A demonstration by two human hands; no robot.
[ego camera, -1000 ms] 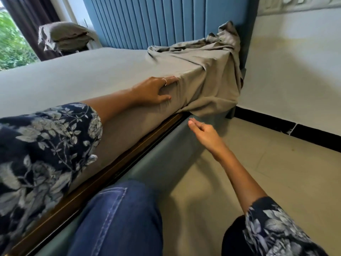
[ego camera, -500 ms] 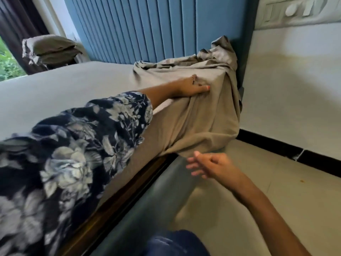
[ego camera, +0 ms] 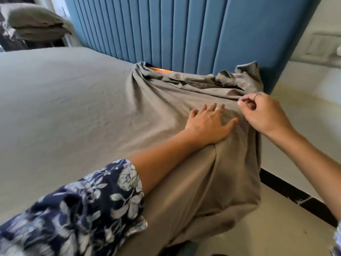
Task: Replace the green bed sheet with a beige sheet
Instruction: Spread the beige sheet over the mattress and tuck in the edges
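- Pinning the beige sheet (ego camera: 83,100) flat, the left hand (ego camera: 208,126) is laid on it near the bed corner, fingers (ego camera: 203,109) spread, likely so bunched cloth can be tucked.
- A fold is pinched by the right hand (ego camera: 265,113), fingers curled.
- Two hands and one sheet are counted; no green sheet is seen.

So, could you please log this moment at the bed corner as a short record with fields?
sheet: beige sheet smooth over most of the bed, bunched at the corner by the blue headboard
corner: loose fabric hangs down the side; a bit of orange shows at the head edge
left hand: left hand flat, fingers spread, presses on the sheet
right hand: right hand with curled fingers at the bunched fold; whether it pinches the fabric is unclear
background: pillows stacked at far left
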